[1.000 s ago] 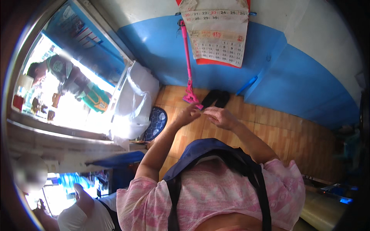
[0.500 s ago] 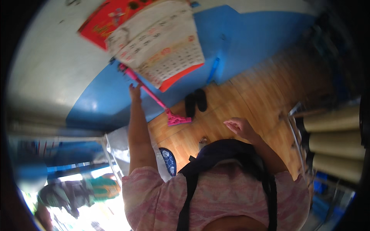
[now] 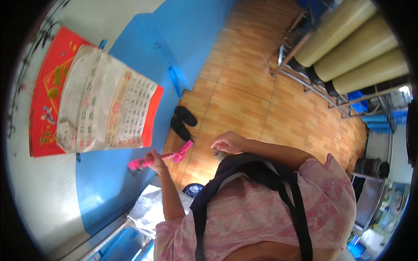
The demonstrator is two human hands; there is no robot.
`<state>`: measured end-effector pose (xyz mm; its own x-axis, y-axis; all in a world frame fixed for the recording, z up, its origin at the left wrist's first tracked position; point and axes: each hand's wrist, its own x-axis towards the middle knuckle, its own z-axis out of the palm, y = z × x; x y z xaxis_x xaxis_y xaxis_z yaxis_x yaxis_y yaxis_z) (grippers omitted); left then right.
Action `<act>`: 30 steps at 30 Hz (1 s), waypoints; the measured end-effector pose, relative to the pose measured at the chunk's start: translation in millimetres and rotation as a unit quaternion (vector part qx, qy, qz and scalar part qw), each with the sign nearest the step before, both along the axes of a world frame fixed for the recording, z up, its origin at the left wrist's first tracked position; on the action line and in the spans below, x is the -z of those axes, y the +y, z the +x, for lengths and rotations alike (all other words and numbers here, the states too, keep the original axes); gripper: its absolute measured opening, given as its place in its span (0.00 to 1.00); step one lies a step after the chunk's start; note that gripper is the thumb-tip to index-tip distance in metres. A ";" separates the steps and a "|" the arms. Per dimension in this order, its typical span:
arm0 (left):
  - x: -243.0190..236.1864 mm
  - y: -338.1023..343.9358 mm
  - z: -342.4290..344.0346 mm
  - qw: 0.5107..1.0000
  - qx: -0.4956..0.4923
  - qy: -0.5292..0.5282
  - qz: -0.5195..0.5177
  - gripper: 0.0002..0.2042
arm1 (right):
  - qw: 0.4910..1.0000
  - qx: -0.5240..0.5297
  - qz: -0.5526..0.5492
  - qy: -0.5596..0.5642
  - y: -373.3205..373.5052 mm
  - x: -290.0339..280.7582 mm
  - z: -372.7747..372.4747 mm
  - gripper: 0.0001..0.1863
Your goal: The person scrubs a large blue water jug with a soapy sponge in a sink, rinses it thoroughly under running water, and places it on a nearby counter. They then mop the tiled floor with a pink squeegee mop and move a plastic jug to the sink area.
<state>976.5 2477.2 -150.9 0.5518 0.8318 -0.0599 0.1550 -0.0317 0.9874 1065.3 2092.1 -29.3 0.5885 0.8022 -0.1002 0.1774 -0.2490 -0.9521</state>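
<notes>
My left hand (image 3: 155, 162) is closed around the handle of a pink mop (image 3: 183, 152), which has a wide, flat head. The upper end of the handle sticks out past my fingers towards the blue and white wall (image 3: 109, 182). Its head is down by the floor, close to a pair of black slippers (image 3: 183, 122). In front of my body my right hand (image 3: 229, 142) hangs free, fingers loosely bent and holding nothing.
A large paper calendar (image 3: 104, 102) hangs on the wall above my left hand. Beige cylinders (image 3: 348, 48) lie on a metal rack at the right. A silver-covered surface (image 3: 150, 202) and a blue patterned mat (image 3: 191, 190) are at the lower left. The floor (image 3: 244, 87) is wood-patterned tile.
My left hand has gone from reaching at the mop handle to gripping it. The view has turned to the right; the mop now looks more foreshortened. My right hand has moved inward across my body.
</notes>
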 end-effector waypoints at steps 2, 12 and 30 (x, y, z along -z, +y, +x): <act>-8.4 -59.3 7.9 0.998 0.038 0.057 0.015 0.12 | 0.999 0.024 0.041 0.025 -6.8 -17.7 -0.2 0.16; -48.3 -342.2 86.0 0.837 0.464 0.068 -0.283 0.13 | 0.769 0.027 0.357 0.529 -156.7 -93.0 4.1 0.43; -56.1 -901.7 43.9 0.419 0.886 -0.164 0.110 0.21 | 0.543 0.642 0.437 0.318 -569.5 -43.2 -191.3 0.17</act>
